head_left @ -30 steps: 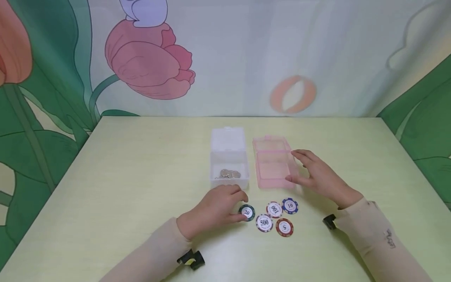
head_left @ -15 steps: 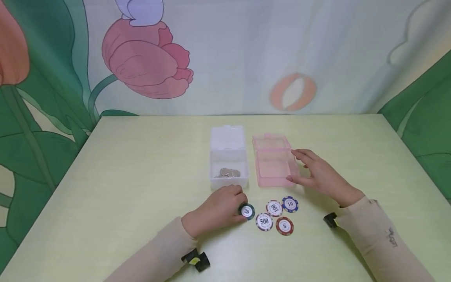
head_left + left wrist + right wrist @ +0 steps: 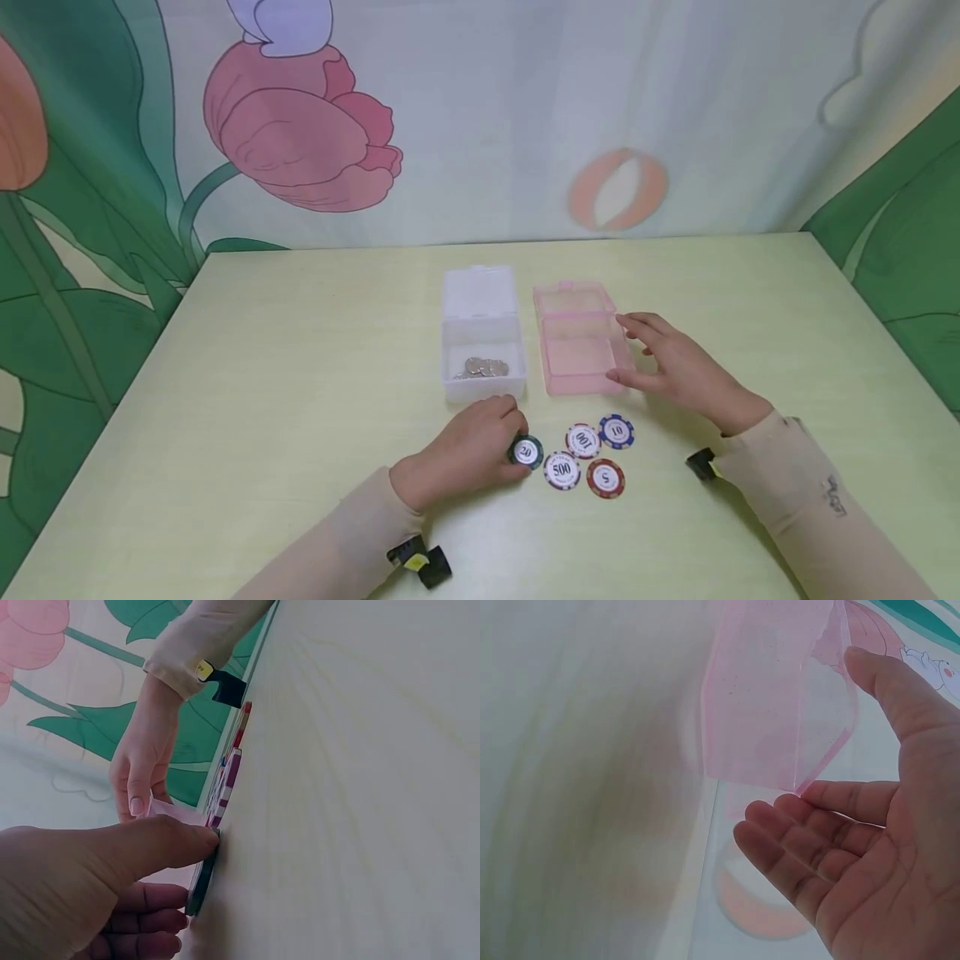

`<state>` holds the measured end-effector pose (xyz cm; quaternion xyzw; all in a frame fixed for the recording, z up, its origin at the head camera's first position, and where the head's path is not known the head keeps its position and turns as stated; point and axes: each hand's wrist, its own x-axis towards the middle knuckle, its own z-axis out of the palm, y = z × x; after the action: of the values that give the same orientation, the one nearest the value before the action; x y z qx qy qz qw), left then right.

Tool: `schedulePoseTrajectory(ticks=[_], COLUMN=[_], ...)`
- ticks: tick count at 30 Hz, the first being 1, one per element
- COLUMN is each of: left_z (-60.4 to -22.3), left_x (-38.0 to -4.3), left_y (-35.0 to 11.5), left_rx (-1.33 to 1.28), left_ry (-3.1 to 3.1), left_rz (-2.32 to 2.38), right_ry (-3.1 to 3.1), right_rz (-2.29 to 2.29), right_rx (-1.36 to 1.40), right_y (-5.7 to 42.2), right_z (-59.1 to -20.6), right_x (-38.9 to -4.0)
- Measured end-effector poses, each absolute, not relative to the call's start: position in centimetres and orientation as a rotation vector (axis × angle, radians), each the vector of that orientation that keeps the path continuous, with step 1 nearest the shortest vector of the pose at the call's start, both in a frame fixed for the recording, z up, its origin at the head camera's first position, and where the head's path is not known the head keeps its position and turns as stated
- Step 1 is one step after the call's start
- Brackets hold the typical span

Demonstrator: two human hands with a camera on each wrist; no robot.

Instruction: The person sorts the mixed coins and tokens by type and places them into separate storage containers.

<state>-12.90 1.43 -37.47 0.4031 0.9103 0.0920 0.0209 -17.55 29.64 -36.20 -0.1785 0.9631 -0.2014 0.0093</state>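
Observation:
My left hand (image 3: 476,446) pinches a green poker chip (image 3: 527,452) marked 20 between thumb and fingers. In the left wrist view the thumb lies on the face of this green chip (image 3: 203,877), which tilts slightly off the tabletop. At the right side of an open pink plastic box (image 3: 583,382), my right hand (image 3: 678,371) has its thumb near the front corner and its index finger near the hinge. From the right wrist, the spread thumb and index fingertip appear to touch the pink box (image 3: 757,697), while the other fingers hang loosely below.
A clear white box (image 3: 483,388) with its lid back holds several silver coins (image 3: 485,367). Several more chips lie right of the green one: a 500 chip (image 3: 562,471), a 100 chip (image 3: 582,441), a blue 10 chip (image 3: 617,432) and a red 5 chip (image 3: 605,478).
My left thumb has slid off the green chip's face to its near edge, and the fingers have closed on it. My right hand stays beside the pink box. The head view has shifted slightly.

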Motion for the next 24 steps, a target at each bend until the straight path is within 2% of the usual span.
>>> schedulePoseTrajectory(ticks=[24], left_z=[-35.6], left_x=[-12.9], left_y=[2.1], left_rx=[1.296], left_ry=[2.895], left_rz=[0.326], right_ry=[2.97], right_rz=[-0.655], right_rx=[-0.52], right_y=[29.6], right_z=[-36.0], right_x=[-17.5])
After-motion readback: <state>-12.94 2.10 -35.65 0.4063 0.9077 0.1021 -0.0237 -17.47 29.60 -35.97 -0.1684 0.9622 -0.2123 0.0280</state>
